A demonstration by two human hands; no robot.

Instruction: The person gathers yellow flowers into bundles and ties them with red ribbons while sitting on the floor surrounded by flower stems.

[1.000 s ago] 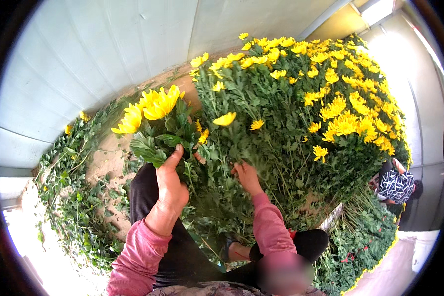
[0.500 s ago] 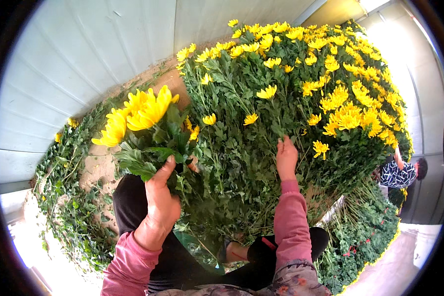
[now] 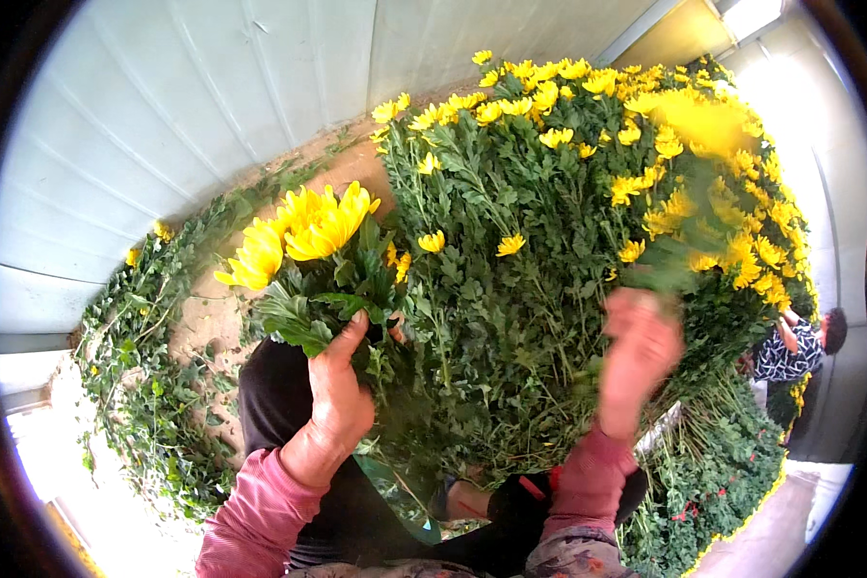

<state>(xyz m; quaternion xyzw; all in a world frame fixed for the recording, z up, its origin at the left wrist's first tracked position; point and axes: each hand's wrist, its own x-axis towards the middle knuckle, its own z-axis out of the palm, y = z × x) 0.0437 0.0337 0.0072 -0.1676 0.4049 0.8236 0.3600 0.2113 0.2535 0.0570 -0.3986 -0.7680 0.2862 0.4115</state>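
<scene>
My left hand [image 3: 342, 400] is closed around a bunch of yellow chrysanthemums [image 3: 323, 226], blooms up and leaves spreading over the thumb. To the right, my right hand [image 3: 638, 352] is smeared by motion, its fingers closed on the stem of a single chrysanthemum [image 3: 708, 123]. That flower's yellow head and leaves are blurred, raised in front of the heap. Below and beyond both hands lies a large heap of cut chrysanthemums [image 3: 496, 332], with green leafy stems toward me and most blooms at the far and right sides.
Pale metal wall panels [image 3: 202, 106] rise at the far left. Leafy stems [image 3: 154, 385] lie on brown ground at left. Another leafy heap with small red bits [image 3: 713, 472] is at lower right. A person in a patterned top [image 3: 785, 352] is at the right edge.
My right hand has moved right and toward me from the heap, a chrysanthemum now lifted in it. My left hand keeps its bunch; the whole view has shifted slightly.
</scene>
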